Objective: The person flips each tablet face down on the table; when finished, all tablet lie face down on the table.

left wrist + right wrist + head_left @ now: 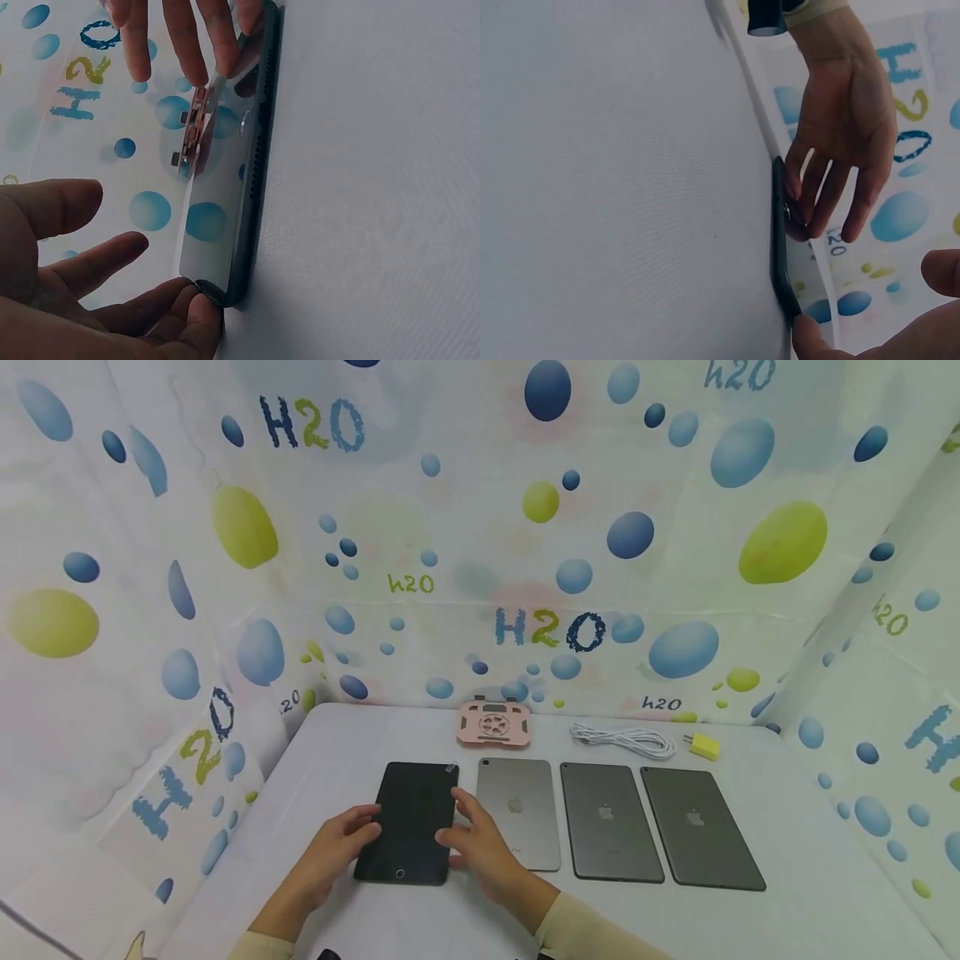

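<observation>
A black tablet [412,822] lies screen up on the white table, its round home button [400,874] towards me. My left hand [330,852] is at its left edge. In the left wrist view its lower fingers touch a corner of the tablet [240,225], while thumb and forefinger stand clear. On the right edge is my right hand [483,843], fingers spread; the right wrist view shows one fingertip [814,341] against a corner. The screen reflects the patterned backdrop. A small light tab [452,768] sits at the far right corner. The tablet's underside is hidden.
Right of it, in a row, lie a silver tablet [517,814], a grey tablet [611,827] and a darker grey tablet [705,835], backs up. Behind are a pink fan-like stand [493,724], a coiled white cable [626,741] and a yellow plug [705,746]. Patterned curtains surround the table.
</observation>
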`<state>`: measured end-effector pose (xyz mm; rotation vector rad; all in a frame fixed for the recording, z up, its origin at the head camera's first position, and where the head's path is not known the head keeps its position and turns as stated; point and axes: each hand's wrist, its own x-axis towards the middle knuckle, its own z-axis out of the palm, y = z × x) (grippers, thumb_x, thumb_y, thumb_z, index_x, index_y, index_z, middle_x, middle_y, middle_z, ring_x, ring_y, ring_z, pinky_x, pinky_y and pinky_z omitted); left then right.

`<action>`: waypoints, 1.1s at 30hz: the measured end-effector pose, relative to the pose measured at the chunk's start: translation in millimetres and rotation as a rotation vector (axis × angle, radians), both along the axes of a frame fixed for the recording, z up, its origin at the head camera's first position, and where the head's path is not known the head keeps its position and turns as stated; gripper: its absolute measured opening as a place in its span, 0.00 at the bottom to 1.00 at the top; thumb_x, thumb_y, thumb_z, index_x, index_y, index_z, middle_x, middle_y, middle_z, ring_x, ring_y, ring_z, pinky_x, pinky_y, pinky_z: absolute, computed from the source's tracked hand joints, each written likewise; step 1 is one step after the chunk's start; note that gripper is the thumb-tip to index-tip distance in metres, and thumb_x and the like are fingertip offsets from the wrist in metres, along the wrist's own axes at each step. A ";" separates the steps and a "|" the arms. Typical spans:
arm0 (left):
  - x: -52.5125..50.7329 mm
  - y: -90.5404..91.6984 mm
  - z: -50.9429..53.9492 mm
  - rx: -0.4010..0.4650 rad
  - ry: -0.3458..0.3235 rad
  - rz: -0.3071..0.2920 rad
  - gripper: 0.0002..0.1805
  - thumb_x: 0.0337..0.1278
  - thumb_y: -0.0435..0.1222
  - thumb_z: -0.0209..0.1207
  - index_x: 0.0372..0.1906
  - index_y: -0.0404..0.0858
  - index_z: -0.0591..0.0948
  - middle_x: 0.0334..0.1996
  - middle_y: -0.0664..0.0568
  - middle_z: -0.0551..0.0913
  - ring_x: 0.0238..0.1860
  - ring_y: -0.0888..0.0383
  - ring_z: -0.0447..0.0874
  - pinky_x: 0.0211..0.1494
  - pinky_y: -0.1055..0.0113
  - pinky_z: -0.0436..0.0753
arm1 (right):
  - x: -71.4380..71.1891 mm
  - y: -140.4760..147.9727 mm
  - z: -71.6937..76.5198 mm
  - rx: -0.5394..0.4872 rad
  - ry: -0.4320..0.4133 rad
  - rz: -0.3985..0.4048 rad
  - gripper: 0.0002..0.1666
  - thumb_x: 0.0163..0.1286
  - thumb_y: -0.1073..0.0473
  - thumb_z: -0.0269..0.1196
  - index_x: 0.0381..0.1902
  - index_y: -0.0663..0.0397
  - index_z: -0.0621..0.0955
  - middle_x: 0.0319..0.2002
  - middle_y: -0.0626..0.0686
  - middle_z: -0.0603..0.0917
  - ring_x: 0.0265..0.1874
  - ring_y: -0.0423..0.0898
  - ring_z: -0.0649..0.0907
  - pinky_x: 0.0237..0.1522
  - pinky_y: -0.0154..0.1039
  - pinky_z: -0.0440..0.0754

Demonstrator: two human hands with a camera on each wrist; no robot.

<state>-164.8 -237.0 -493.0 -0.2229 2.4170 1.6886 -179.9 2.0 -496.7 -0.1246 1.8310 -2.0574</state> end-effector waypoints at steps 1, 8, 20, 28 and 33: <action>-0.1 0.5 -0.2 0.000 0.000 -0.005 0.26 0.73 0.37 0.55 0.71 0.31 0.71 0.69 0.28 0.70 0.70 0.33 0.69 0.68 0.39 0.73 | -0.3 0.0 -0.1 -0.004 -0.004 -0.008 0.47 0.67 0.66 0.63 0.81 0.53 0.57 0.79 0.70 0.51 0.71 0.70 0.68 0.54 0.61 0.82; 1.6 5.6 1.0 -0.029 -0.010 -0.058 0.27 0.72 0.38 0.57 0.71 0.31 0.71 0.74 0.29 0.64 0.76 0.32 0.58 0.74 0.39 0.63 | -1.7 6.1 0.5 -0.073 -0.022 -0.017 0.46 0.69 0.65 0.62 0.81 0.53 0.56 0.77 0.71 0.56 0.62 0.62 0.78 0.47 0.51 0.84; 6.4 3.9 0.4 -0.063 0.000 -0.173 0.37 0.70 0.50 0.60 0.76 0.39 0.66 0.76 0.31 0.61 0.76 0.32 0.57 0.72 0.34 0.65 | -6.2 6.9 11.8 -0.157 0.036 0.081 0.42 0.71 0.62 0.62 0.79 0.52 0.60 0.77 0.64 0.59 0.66 0.62 0.76 0.57 0.58 0.82; 6.3 -0.3 0.7 -0.103 0.088 -0.381 0.43 0.65 0.47 0.66 0.80 0.42 0.60 0.77 0.35 0.60 0.77 0.35 0.56 0.72 0.31 0.59 | -3.5 1.4 23.3 -0.226 0.038 0.102 0.42 0.71 0.61 0.62 0.79 0.53 0.60 0.78 0.64 0.58 0.66 0.66 0.75 0.55 0.60 0.83; 8.8 -1.1 3.2 -0.126 0.144 -0.434 0.50 0.56 0.44 0.73 0.80 0.41 0.60 0.77 0.32 0.59 0.77 0.33 0.55 0.72 0.30 0.60 | -3.0 -2.0 29.5 -0.273 -0.013 0.094 0.43 0.71 0.61 0.61 0.80 0.51 0.59 0.78 0.63 0.59 0.68 0.63 0.73 0.54 0.53 0.85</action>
